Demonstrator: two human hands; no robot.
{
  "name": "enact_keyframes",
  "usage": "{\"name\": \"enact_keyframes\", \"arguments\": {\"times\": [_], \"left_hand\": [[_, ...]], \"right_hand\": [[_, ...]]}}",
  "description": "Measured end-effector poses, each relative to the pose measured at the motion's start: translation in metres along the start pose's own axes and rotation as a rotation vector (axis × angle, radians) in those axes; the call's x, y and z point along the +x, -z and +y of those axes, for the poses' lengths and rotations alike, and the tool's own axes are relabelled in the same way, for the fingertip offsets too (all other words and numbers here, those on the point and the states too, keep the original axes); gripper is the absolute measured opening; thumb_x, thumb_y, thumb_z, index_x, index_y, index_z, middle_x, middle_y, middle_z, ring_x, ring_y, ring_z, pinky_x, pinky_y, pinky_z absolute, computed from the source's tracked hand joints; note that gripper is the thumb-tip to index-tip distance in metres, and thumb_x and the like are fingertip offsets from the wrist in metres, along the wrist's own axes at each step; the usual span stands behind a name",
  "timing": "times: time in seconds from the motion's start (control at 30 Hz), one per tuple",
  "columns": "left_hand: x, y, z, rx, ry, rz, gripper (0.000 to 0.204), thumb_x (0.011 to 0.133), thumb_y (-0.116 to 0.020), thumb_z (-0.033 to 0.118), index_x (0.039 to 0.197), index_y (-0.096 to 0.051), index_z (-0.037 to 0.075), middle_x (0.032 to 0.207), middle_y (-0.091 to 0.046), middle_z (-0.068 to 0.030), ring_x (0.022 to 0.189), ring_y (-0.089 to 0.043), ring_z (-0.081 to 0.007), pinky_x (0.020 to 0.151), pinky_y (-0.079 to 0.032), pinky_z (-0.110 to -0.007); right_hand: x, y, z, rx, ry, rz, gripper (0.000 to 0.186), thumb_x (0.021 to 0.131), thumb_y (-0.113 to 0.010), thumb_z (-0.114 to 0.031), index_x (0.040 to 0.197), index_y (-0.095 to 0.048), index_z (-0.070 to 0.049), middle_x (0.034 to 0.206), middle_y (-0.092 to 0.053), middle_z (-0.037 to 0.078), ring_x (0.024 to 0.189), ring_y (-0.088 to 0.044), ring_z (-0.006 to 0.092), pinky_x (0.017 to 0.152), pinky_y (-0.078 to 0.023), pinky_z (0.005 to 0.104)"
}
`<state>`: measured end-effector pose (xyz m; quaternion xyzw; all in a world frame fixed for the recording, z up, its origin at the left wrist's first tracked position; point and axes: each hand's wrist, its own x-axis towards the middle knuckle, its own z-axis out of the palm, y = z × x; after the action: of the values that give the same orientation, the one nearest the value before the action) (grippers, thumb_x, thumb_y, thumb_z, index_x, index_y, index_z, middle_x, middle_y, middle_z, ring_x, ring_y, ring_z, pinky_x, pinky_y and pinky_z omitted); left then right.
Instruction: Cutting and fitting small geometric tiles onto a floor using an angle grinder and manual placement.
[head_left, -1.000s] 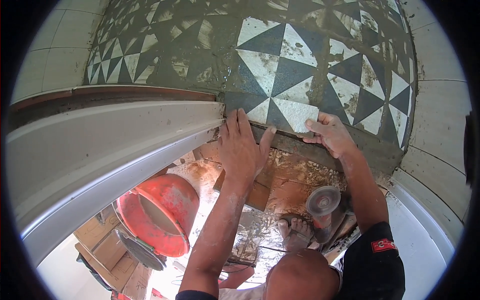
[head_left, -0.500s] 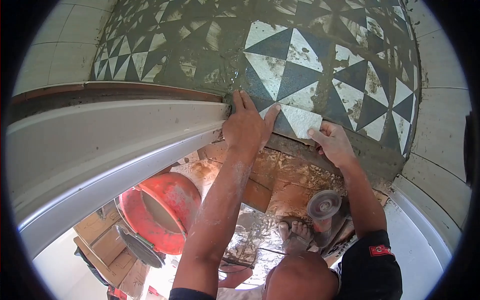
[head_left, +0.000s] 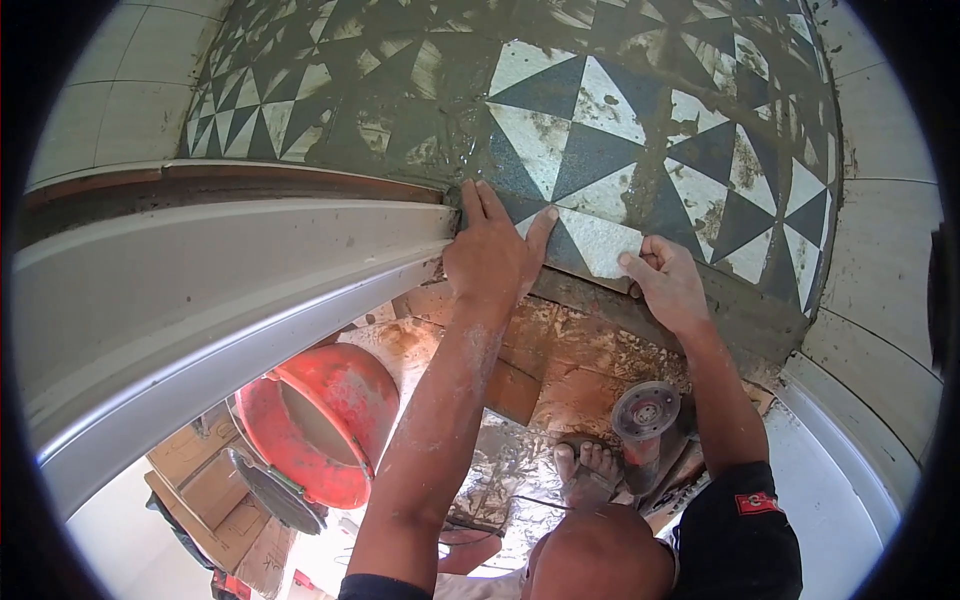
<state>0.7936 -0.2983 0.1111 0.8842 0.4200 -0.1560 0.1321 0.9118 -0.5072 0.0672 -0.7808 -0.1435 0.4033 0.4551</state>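
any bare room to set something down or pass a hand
Dusty brown floor between the left forearm and angle grinder looks free, as does the grey strip below the patterned tiles, right of the right hand. Crowded: around the foot beside the grinder, and between the red bucket and cardboard.

The left forearm (head_left: 425, 430) rises from the lower edge of the view, leaning rightward, to the left grip (head_left: 488, 250) (a bare hand, back uppermost), its fingers (head_left: 485, 203) extended forward and its thumb (head_left: 541, 230) splayed to the right. The right forearm (head_left: 722, 385) slants upward and leftward; the right grip (head_left: 668, 280) has curled fingers, thumb opposed in a pinch.
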Motion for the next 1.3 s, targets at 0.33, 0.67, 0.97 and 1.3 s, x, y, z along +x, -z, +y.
{"name": "enact_keyframes", "arguments": {"times": [0.33,0.67,0.97,1.3], "left_hand": [[-0.014,-0.002,-0.003,0.049,-0.051,0.005,0.101,0.095,-0.044,0.071,0.151,-0.031,-0.012,0.160,-0.030,-0.0266,0.107,-0.070,-0.0409,0.083,-0.059,-0.046],[-0.052,-0.011,-0.003,0.016,-0.030,0.023,0.103,0.094,-0.046,0.072,0.145,-0.037,-0.017,0.155,-0.036,-0.0321,0.100,-0.072,-0.0406,0.081,-0.060,-0.044],[-0.046,-0.011,-0.005,0.078,0.010,-0.023,0.107,0.093,-0.044,0.075,0.147,-0.035,-0.017,0.156,-0.035,-0.0321,0.101,-0.072,-0.0389,0.083,-0.059,-0.044],[-0.040,0.001,-0.003,0.182,-0.022,-0.080,0.110,0.093,-0.040,0.078,0.146,-0.036,-0.018,0.154,-0.037,-0.0323,0.101,-0.072,-0.0379,0.081,-0.060,-0.041]], "right_hand": [[0.003,-0.003,-0.003,-0.301,0.041,0.074,0.039,0.086,-0.073,-0.034,0.079,-0.058,0.001,0.066,-0.057,0.012,0.061,-0.053,0.0222,0.061,-0.044,0.0390],[0.000,-0.007,-0.003,-0.368,0.016,0.096,0.041,0.087,-0.071,-0.039,0.085,-0.060,0.001,0.078,-0.062,0.019,0.077,-0.062,0.0374,0.071,-0.048,0.0456],[-0.002,-0.006,-0.012,-0.522,-0.010,0.087,0.043,0.088,-0.070,-0.043,0.084,-0.063,-0.001,0.081,-0.066,0.021,0.081,-0.066,0.0402,0.073,-0.049,0.0480],[-0.001,-0.006,-0.010,-0.509,0.003,0.090,0.045,0.088,-0.069,-0.044,0.084,-0.062,-0.001,0.082,-0.066,0.022,0.083,-0.065,0.0411,0.074,-0.049,0.0488]]}}
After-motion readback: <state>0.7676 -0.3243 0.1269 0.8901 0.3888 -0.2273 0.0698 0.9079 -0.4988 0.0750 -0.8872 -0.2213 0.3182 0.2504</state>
